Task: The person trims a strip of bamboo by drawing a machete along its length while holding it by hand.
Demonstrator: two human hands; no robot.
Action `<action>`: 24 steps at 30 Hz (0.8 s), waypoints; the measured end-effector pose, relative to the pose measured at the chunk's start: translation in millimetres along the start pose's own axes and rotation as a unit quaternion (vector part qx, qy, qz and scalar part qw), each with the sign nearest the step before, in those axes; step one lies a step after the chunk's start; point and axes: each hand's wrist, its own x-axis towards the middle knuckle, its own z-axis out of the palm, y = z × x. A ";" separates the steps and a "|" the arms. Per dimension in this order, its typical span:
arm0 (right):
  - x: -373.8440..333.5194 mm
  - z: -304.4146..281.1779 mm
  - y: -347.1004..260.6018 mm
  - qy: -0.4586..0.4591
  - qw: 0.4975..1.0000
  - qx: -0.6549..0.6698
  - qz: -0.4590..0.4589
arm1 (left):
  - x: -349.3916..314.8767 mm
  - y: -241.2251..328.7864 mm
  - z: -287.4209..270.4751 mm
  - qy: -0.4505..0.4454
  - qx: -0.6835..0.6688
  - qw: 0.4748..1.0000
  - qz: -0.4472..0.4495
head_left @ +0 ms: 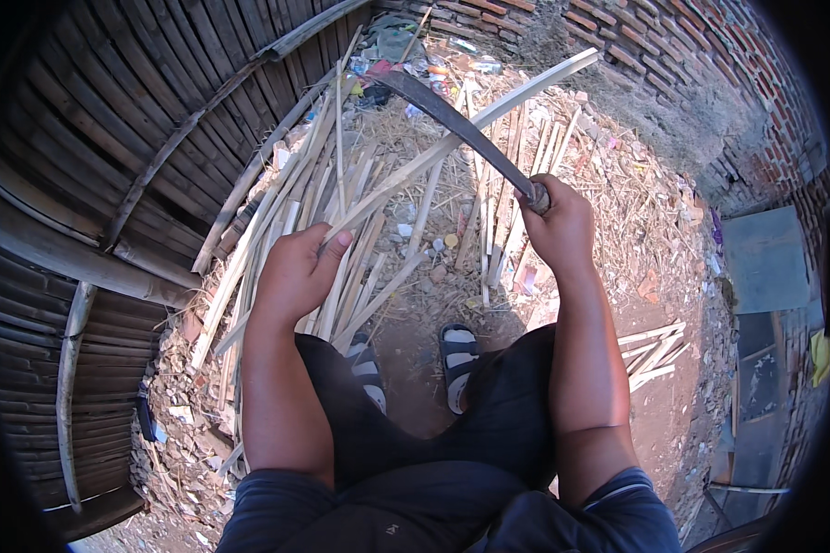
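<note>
Pale wooden strip [394, 184] slants outward from my left hand [297, 275], fingers curled round its near end. Right hand [563, 226] clenched on the handle of a curved knife [496, 157], crossing the strip farther out; contact unclear. Brick wall [749, 57] beyond.
</note>
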 end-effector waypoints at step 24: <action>0.1 2.1 -8.9 -0.014 0.997 -0.024 -0.071 | -2.9 -0.5 -1.8 0.010 -0.009 1.000 -0.005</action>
